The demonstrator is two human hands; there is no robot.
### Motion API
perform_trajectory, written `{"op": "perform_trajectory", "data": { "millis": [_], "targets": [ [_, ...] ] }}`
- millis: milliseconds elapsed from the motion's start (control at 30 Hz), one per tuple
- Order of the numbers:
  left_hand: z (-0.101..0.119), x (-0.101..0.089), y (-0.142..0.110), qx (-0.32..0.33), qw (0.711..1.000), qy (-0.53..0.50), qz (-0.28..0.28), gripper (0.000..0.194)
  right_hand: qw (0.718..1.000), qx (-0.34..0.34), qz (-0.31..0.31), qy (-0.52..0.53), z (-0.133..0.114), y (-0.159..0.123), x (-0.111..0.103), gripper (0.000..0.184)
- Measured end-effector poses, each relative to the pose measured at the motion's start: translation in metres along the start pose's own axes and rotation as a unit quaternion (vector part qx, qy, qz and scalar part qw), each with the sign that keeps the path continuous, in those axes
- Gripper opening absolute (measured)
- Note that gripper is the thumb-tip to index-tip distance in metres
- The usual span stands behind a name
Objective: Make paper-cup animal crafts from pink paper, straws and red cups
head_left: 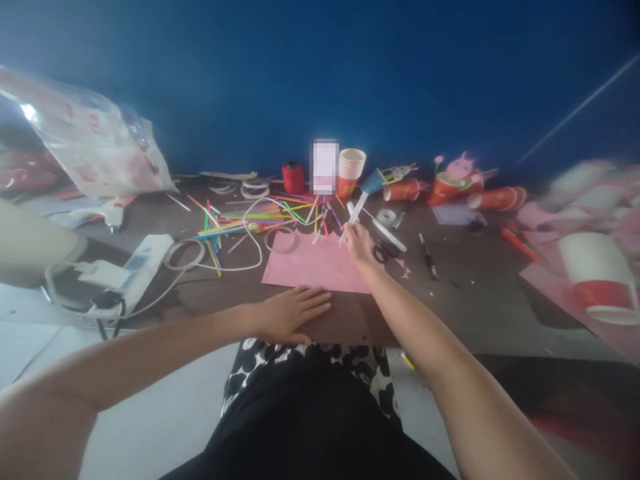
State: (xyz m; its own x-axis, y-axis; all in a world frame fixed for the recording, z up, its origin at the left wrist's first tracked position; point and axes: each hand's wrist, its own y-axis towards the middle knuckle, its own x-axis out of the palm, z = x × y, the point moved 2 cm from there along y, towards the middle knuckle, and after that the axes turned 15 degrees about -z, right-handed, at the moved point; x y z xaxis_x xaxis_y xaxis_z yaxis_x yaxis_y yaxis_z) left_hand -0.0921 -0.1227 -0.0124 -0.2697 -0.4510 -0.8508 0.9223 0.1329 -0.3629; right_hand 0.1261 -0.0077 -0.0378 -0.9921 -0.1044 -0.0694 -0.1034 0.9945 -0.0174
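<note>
Lying near the middle of the worktop (465,327)'s near edge, a pink paper sheet (323,267) is left flat, its far side seemingly cut in curves. Left hand (290,313) is laid palm-down between sheet and near edge; grip spread, thumb apart, nothing held. Contact with the paper's border: cannot be told. Right hand (357,241) is placed over the sheet's far right part, fingers bent at a thin white strip (356,209); blurred, so whether it is pinched or only touched cannot be told.

Handling, judged: paper should be light, limp, easily creased or torn; best pressed flat with a palm, or taken by its near corners. The strip looks light, stiffness unclear; best pinched at its near end.

Right of the sheet: dark-handled scissors (379,254), black pen (429,257). Toward the far edge: coloured sticks (260,219), red thread spool (293,178), paper cup stack (352,167). Near the left end: power strip (145,273), glue gun (109,213).
</note>
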Motion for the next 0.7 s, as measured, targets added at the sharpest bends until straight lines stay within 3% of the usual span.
{"op": "perform_trajectory", "data": {
  "millis": [100,167,200,267,333,400,467,500,600,700],
  "targets": [
    [0.022,-0.001,0.028,0.022,0.999,-0.037,-0.015,0.094,0.999,-0.017,0.030,0.025,0.001,0.001,0.000,0.023],
    [0.040,-0.005,0.051,0.034,0.997,-0.065,0.015,0.103,0.998,-0.017,0.027,0.046,0.001,0.002,0.000,0.025],
    [0.050,-0.007,0.061,0.087,0.993,-0.074,0.018,0.099,0.998,-0.016,0.020,0.059,0.001,0.003,-0.001,0.026],
    [0.068,-0.013,0.078,0.235,0.968,-0.088,-0.011,0.071,0.996,-0.010,-0.002,0.086,0.001,0.005,-0.002,0.028],
    [0.069,-0.023,0.090,0.284,0.952,-0.110,-0.002,0.052,0.993,-0.002,-0.030,0.111,0.001,0.006,-0.006,0.030],
    [0.051,-0.035,0.098,0.231,0.962,-0.130,0.069,0.047,0.990,0.006,-0.056,0.132,0.000,0.006,-0.011,0.031],
    [0.020,-0.043,0.102,0.084,0.979,-0.130,0.134,0.052,0.986,0.013,-0.076,0.149,-0.002,0.006,-0.016,0.032],
    [0.004,-0.043,0.103,0.006,0.984,-0.112,0.140,0.057,0.984,0.016,-0.084,0.156,-0.002,0.006,-0.018,0.032],
    [-0.023,-0.037,0.103,-0.078,0.993,-0.047,0.072,0.082,0.980,0.024,-0.108,0.168,-0.004,0.005,-0.021,0.032],
    [-0.024,-0.032,0.101,-0.081,0.996,-0.024,0.032,0.078,0.977,0.028,-0.131,0.167,-0.004,0.002,-0.017,0.032]
  ]
}}
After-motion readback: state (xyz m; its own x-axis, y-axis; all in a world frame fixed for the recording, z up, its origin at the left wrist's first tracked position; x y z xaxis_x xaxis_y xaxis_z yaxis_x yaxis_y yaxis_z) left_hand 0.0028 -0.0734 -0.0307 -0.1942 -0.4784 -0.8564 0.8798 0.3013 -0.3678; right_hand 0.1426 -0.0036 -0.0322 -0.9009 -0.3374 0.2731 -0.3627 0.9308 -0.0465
